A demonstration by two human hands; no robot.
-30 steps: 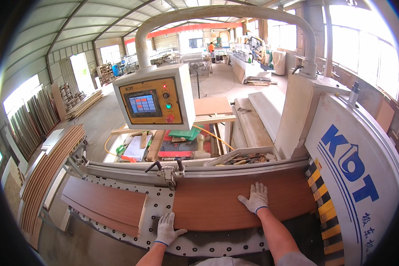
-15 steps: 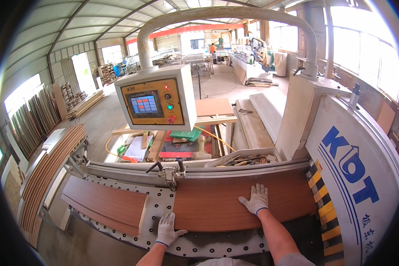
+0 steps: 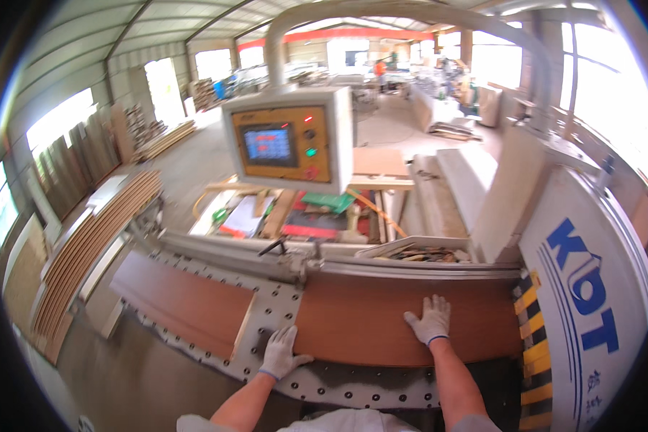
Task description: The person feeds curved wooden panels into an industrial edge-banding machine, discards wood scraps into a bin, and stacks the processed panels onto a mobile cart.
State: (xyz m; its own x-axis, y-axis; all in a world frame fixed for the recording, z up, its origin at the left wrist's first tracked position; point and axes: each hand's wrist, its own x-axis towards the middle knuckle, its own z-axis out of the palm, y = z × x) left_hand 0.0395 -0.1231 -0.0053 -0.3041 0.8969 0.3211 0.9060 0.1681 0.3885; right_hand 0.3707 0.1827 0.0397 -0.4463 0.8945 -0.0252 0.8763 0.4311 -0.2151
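- Left hand [image 3: 281, 353], white-gloved, lies open and flat at the near-left corner of the long reddish-brown wood-grain panel [image 3: 381, 320]; fingers spread, nothing clasped.
- Right hand [image 3: 430, 321], also gloved, presses open-palmed on the panel face, at 2 o'clock from the left hand.
- The panel rests flat on the grey perforated machine table [image 3: 277, 309], far edge against the fence.
- Judged stiff, smooth-faced and moderately heavy: flat palms near the edges, well apart.
- A second similar board [image 3: 183, 302] lies at 10 o'clock.
- The beige-and-orange control console [image 3: 288, 140] stands at 12 o'clock.

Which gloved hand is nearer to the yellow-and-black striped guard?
Right. The right hand lies flat on the brown panel, not far from the striped guard; the left hand rests at the panel's opposite end.
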